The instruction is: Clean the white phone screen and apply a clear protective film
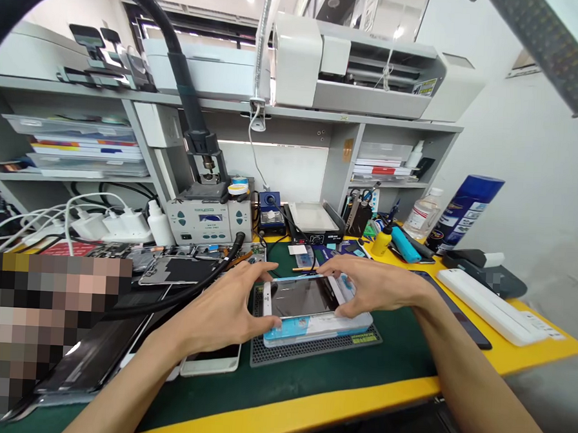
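A white-bordered smartphone (pixel 301 298) with a dark, glossy screen lies face up on a flat blue-and-white package (pixel 322 324). My left hand (pixel 231 304) grips its left end, thumb at the near corner and fingers at the far one. Across from it, my right hand (pixel 370 285) curls round the right end with thumb and fingers on the near and far sides. The package rests on a grey perforated mat (pixel 286 356), over a green work surface (pixel 280 387). The phone's back is hidden.
Left of the mat lies another white phone (pixel 211 361), with several dark phone parts (pixel 179 271) behind. A black hose (pixel 188 295) curves past my left hand. A soldering station (pixel 211 219), a yellow bottle (pixel 381 241) and a blue spray can (pixel 466 213) stand behind; a white device (pixel 490 304) lies right.
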Motion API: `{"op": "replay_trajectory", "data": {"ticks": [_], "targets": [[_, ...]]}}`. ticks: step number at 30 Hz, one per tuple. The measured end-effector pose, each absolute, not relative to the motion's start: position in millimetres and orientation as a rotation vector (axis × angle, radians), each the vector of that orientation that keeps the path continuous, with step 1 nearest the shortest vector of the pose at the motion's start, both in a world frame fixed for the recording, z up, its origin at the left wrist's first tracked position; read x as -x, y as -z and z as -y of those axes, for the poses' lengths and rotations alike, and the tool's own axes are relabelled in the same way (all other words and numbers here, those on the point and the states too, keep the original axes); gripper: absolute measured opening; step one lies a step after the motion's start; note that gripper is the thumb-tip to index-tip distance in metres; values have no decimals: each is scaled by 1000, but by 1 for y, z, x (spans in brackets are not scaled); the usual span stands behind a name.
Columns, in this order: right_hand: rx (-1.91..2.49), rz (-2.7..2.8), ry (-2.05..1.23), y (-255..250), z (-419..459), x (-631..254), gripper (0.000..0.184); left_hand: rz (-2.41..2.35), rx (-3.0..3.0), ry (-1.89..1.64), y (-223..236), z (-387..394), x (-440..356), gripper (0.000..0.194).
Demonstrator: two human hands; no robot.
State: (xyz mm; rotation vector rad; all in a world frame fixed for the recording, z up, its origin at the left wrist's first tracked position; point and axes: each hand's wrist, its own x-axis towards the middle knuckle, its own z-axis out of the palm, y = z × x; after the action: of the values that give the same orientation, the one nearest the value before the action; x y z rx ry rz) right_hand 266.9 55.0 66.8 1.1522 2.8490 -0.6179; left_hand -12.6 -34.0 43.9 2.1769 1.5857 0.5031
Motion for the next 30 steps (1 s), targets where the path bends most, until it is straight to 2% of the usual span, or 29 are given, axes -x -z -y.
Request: {"op": "replay_trajectory", "data": {"ticks": [30], "targets": [[-1194, -2782, 527, -70, -58, -270, 72, -1605, -2248, -592, -31, 30, 19, 78]]}}
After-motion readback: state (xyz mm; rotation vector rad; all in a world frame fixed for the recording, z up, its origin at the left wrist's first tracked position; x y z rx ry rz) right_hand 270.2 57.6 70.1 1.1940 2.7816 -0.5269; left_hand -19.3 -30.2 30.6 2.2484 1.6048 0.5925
